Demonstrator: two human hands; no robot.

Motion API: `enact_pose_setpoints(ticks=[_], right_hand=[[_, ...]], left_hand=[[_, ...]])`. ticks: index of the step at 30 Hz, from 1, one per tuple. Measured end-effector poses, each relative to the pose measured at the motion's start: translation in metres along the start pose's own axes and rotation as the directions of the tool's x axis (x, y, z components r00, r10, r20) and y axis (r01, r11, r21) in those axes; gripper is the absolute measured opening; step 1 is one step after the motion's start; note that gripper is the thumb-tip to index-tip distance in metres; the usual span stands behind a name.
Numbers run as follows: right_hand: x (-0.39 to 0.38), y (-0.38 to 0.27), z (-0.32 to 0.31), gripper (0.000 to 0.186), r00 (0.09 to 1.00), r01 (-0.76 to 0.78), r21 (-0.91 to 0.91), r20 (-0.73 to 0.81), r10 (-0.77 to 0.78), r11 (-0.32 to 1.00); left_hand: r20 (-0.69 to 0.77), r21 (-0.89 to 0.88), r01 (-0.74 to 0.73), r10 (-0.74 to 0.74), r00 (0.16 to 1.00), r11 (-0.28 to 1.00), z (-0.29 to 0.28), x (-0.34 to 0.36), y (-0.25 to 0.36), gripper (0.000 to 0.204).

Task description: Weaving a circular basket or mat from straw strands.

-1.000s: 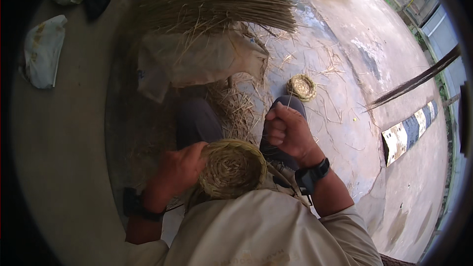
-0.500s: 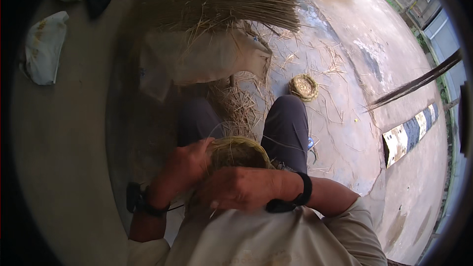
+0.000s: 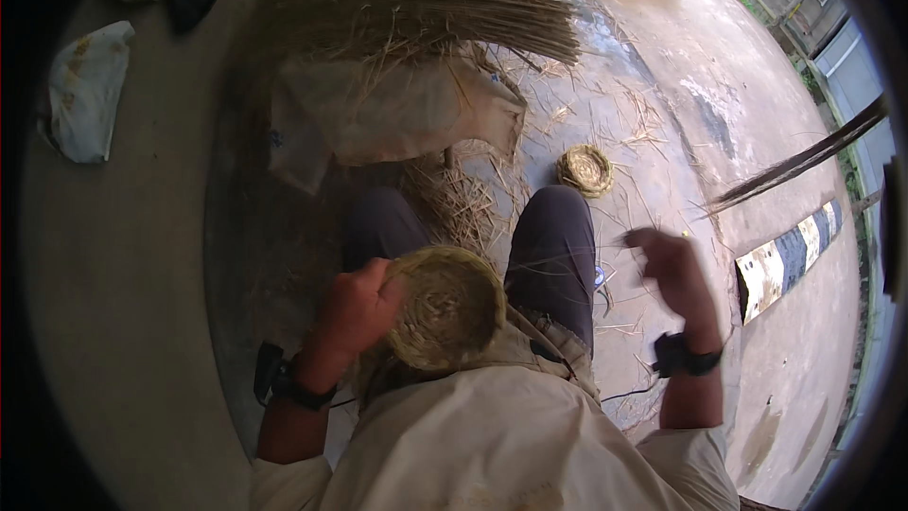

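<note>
At centre, woven basket, rim pinched by left hand; right hand out wide, blurred, can't tell if fingers grip. Likely tightening step of rim stitching; next move calls for firm left hold, even tension.

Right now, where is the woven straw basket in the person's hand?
In the head view, the woven straw basket is just below centre, over the lap, its left rim in the left hand and the right knee to its upper right.
</note>
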State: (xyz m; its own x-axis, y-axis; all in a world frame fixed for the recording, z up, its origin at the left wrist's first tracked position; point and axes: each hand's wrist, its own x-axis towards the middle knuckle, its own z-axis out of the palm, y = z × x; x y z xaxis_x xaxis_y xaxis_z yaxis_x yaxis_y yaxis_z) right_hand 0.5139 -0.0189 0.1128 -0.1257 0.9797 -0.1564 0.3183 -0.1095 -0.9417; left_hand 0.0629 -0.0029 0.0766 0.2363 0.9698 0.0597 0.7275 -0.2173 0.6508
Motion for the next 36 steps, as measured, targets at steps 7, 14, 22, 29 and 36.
enact_pose_setpoints(ticks=[7,14,22,29,36], right_hand=[[-0.035,0.004,-0.013,0.031,0.916,0.014,-0.37,-0.368,-0.161,0.929],[0.005,-0.041,0.176,0.027,0.865,0.5,-0.385,0.257,-0.43,0.776],[0.013,-0.042,0.188,0.017,0.857,0.514,-0.401,0.202,-0.475,0.758],[0.029,-0.025,0.203,0.01,0.875,0.482,-0.472,0.296,-0.382,0.738],[0.041,-0.032,0.205,0.012,0.866,0.475,-0.19,0.274,-0.418,0.859]], left_hand=[[-0.156,0.169,0.021,0.006,0.988,0.985,-0.019,0.015,0.0,0.021],[-0.121,0.185,-0.067,0.09,0.988,0.98,-0.012,0.008,0.042,0.023],[-0.112,0.139,-0.081,0.097,0.989,0.987,-0.008,0.003,0.051,0.022],[-0.134,0.134,-0.144,0.162,0.978,0.981,0.004,0.008,0.054,0.021],[-0.146,0.158,-0.076,0.1,0.984,0.985,0.007,0.003,0.038,0.024]])
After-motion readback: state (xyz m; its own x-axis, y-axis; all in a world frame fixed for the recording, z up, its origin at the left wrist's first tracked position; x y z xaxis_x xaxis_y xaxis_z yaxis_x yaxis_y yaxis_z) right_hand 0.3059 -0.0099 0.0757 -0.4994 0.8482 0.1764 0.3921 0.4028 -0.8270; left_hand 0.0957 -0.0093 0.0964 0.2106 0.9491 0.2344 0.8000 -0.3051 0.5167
